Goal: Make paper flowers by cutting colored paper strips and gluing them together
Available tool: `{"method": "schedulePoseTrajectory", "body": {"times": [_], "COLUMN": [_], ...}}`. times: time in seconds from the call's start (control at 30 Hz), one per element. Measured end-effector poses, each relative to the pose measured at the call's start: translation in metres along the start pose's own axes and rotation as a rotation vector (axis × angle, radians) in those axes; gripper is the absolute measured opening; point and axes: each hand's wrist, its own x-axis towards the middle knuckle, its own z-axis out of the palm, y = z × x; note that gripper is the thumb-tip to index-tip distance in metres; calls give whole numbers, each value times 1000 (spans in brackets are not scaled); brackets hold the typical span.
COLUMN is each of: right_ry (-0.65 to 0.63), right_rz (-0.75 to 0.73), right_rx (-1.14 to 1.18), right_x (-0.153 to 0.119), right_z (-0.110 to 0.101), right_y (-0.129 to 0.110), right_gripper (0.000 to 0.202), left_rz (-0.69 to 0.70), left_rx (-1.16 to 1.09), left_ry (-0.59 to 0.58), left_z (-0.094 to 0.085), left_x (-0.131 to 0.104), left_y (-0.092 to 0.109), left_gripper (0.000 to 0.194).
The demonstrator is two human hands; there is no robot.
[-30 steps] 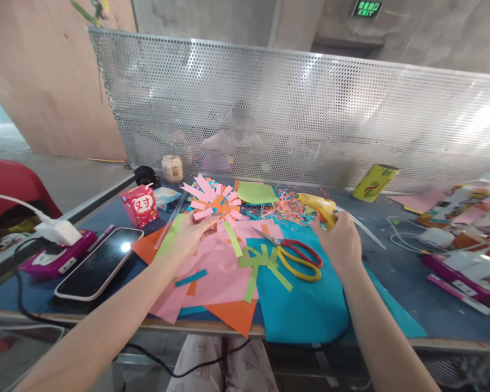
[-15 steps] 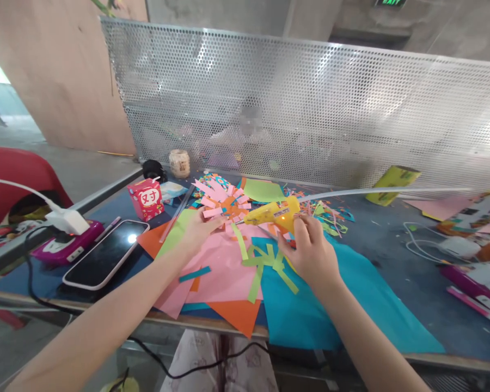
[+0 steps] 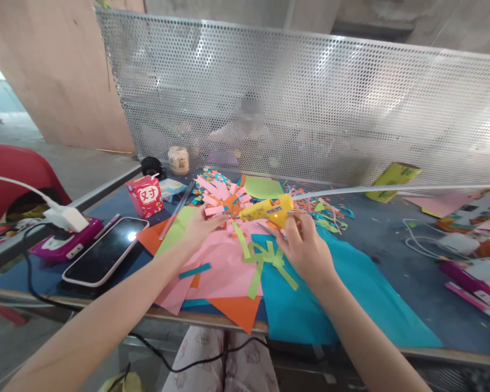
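Observation:
My left hand (image 3: 201, 224) pinches the near left edge of a paper flower (image 3: 237, 204), which has an orange middle ringed with pink strips. In my right hand (image 3: 306, 245) is a yellow glue gun (image 3: 267, 211) with a small orange light lit. Its nozzle points left at the flower's near edge, close to my left fingertips; whether it touches cannot be told. A thin grey blade (image 3: 265, 226), perhaps of scissors, sticks out below the gun from the same hand. Light green paper strips (image 3: 261, 256) lie below on pink paper (image 3: 224, 256) and a teal sheet (image 3: 375, 294).
A phone (image 3: 106, 253), a purple power strip (image 3: 71, 245) and a red drink carton (image 3: 145, 196) stand left. Behind rises a perforated metal screen (image 3: 310, 109). Paper scraps (image 3: 326, 215) and a yellow-green roll (image 3: 393, 182) lie right. A black cable (image 3: 196, 363) hangs at the table's front.
My right hand has shifted a little left with the glue gun, bringing its nozzle closer to the flower. My left hand keeps its hold in nearly the same place.

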Motion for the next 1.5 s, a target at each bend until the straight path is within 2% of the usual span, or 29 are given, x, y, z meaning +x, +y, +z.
{"method": "schedulePoseTrajectory", "body": {"times": [0.17,0.3,0.5,0.9,1.1,1.33,1.5], "right_ry": [15,42,-19,0,-38,-72,-32], "right_rz": [-2,-32,-27,-29,-7,5,-7], "right_rx": [-37,-31,-23,16,21,46,83], "right_x": [0,0,-2,0,0,-2,-2], "right_z": [-4,-6,-2,-7,-5,-5,-4], "right_y": [1,0,-1,-2,0,-1,-2], "right_gripper": [21,19,26,23,24,28,26], "left_rz": [11,20,7,8,-17,-22,-13], "left_rx": [37,-10,9,12,37,50,63], "left_ry": [4,6,20,43,32,57,43], "left_z": [1,0,1,0,4,3,2], "left_x": [-3,0,0,2,-4,-5,-4], "left_y": [6,2,3,2,11,12,10], "left_gripper": [34,35,34,35,32,26,23]}}
